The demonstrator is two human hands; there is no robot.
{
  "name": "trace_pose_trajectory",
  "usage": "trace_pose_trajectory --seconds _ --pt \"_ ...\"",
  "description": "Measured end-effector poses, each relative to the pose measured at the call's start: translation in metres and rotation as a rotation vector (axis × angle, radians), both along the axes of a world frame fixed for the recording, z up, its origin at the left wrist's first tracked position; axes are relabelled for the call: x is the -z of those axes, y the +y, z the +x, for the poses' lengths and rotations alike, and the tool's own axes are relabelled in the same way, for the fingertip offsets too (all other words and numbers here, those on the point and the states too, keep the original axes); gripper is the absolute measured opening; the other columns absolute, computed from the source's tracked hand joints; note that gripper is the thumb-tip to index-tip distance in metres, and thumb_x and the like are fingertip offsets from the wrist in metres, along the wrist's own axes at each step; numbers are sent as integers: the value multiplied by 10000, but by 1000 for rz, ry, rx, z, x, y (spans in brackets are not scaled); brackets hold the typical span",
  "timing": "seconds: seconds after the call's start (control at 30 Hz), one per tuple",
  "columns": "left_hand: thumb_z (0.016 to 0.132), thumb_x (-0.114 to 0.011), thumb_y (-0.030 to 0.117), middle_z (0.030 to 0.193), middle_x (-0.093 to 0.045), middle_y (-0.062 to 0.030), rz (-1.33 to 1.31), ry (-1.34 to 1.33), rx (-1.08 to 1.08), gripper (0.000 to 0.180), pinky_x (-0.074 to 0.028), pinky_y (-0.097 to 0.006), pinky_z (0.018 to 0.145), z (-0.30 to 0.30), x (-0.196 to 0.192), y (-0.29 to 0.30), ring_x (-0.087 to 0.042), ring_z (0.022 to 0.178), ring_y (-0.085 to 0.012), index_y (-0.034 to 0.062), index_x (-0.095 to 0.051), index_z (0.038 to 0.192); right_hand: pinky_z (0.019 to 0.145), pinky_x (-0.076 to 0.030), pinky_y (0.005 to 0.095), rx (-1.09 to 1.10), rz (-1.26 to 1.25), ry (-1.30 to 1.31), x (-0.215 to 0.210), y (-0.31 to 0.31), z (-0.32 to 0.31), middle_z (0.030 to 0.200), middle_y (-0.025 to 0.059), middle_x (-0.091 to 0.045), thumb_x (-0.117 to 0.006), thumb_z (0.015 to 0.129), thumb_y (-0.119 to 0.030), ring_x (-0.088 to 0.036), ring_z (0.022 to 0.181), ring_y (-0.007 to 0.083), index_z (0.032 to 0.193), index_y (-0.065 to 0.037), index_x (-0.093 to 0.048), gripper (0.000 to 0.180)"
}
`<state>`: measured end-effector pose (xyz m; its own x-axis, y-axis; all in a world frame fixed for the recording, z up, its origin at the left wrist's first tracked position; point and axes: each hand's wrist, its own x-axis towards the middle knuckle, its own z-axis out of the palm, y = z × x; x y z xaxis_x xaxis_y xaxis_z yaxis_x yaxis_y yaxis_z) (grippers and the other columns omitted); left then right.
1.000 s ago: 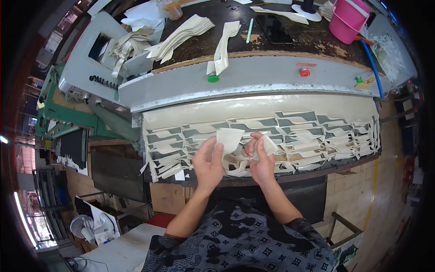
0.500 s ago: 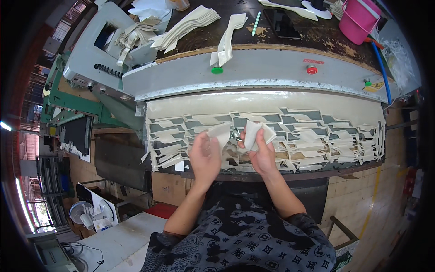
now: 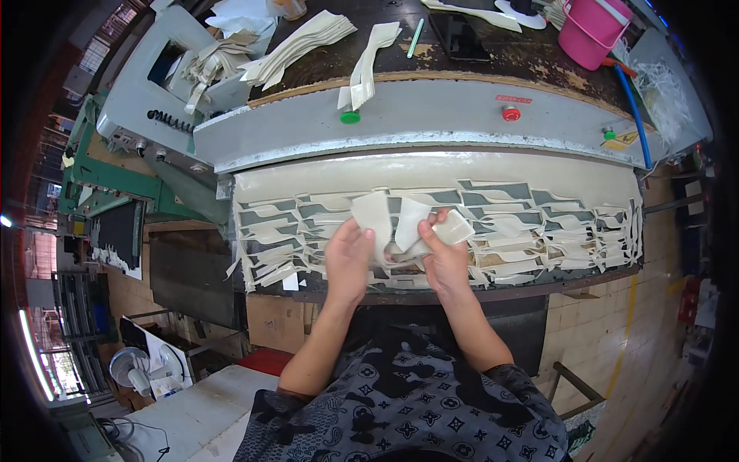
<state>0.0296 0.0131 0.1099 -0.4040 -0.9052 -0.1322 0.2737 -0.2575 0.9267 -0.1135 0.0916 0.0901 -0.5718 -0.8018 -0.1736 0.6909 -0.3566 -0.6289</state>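
My left hand is closed, its thumb pressed on a cream cut piece of sheet material that stands up from the fingers. Across from it, my right hand pinches more cream pieces: a pale flat one points toward the left hand, and a glossy folded-looking one sticks out past the thumb. Their lower parts overlap between the two hands, and I cannot tell how many there are. Both hands are above a cream sheet with rows of cut-out openings and thin curling strips.
Beyond the sheet runs a grey machine beam with a red button and green buttons. On the dark worktop above lie a stack of cream strips, a phone and a pink bucket. A grey control box stands at left.
The pieces bunched in my right hand have spread apart, and one now leans toward the left hand. My left hand's piece stands more upright. The whole view has shifted slightly.
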Motion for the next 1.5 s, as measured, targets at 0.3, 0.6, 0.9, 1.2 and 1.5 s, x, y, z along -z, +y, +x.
trace_pose_trajectory --seconds 0.3,0.6,0.9,1.2,1.5 --pt "1065 -722 102 1111 -761 -104 37 -22 183 223 -510 -208 503 12 -8 7 -713 759 -98 -17 -706 1253 920 -524 297 -14 45 67 1 12 -14 1044 -13 -601 -794 935 99 -626 1015 100 1144 -149 -537 413" --pt "792 -594 -191 1276 -763 -212 -1030 -290 167 395 -633 -385 893 0 0 32 -791 1079 -357 -7 -727 1116 866 -519 315 -298 -199 -217 8 7 -8 1128 58 -564 -720 1058 -95 -587 1001 163 1273 -166 -516 305" --pt "1174 -482 173 906 -692 -80 -229 -103 -271 197 -568 -330 720 33 12 34 -666 762 -168 25 -605 1129 855 -551 356 -250 -280 -237 21 6 -36 1233 111 -590 -574 1153 -278 -599 1029 216 1540 -81 -457 450" --pt "1161 -583 235 953 -737 -35 -20 -41 -24 271 -541 -259 587 12 -16 29 -644 699 -80 16 -643 1308 899 -558 392 -287 -135 263 20 6 -43 982 58 -649 -285 1163 -627 -648 920 198 1438 -5 -535 725" --pt "1052 -685 -10 1096 -743 -124 -187 -110 164 567 -534 -224 631 -26 2 36 -695 802 -83 13 -380 1529 865 -542 293 -317 69 370 10 8 -8 1182 29 -672 -567 1167 -334 -644 1051 100 1449 -62 -578 392"
